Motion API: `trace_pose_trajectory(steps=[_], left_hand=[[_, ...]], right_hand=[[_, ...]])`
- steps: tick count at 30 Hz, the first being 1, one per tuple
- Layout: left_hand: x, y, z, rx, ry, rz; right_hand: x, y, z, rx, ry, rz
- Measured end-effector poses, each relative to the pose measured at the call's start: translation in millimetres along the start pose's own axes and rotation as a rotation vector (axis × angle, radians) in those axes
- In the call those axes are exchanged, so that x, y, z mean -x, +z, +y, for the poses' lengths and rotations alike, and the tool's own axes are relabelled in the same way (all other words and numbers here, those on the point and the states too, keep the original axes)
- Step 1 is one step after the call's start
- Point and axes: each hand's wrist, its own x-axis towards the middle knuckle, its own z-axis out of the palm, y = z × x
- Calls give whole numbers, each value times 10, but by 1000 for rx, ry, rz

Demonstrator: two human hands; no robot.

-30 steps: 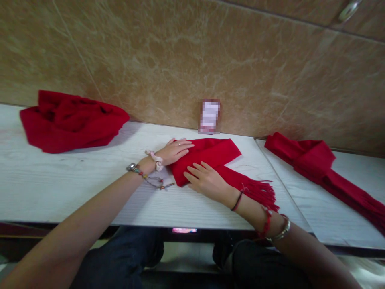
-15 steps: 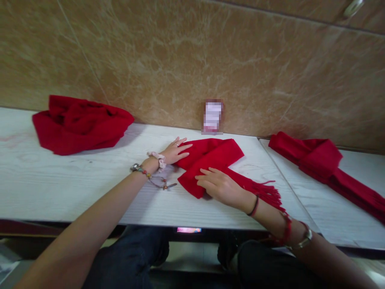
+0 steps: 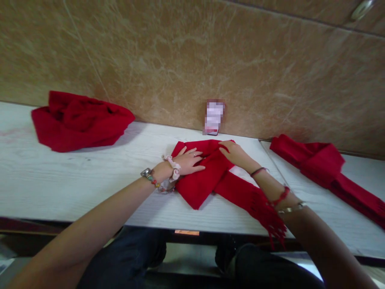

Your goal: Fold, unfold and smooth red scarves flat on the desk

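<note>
As seen in the head view, the red scarf (image 3: 198,184) lies on the white table (image 3: 90,180), in front of the person. It is plain and evenly coloured, folded in overlapping bands, with a blunt corner toward the near edge and creases along the far side. One tail runs out to the right and ends in loose, tangled fringe (image 3: 272,220). The left hand (image 3: 189,162) lies on the folds, wide, with fingers spread. The right hand (image 3: 233,152) touches the far edge, its fingers slightly bent; whether they grip cloth cannot be told. A phone (image 3: 214,116), pixelated, leans against the wall (image 3: 168,72).
</note>
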Motion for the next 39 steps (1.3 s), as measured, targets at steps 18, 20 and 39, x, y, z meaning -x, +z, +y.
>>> trace_pose_trajectory(steps=[18,20,39], left_hand=[[-76,-12,-110,-143,0,84],[-73,-44,-128,-182,-33,103],[161,-62,-27,-120,-104,369]], right_hand=[[40,348,155,57,-218,-134],[56,366,163,28,-195,-89],[332,63,-245,-112,-155,67]])
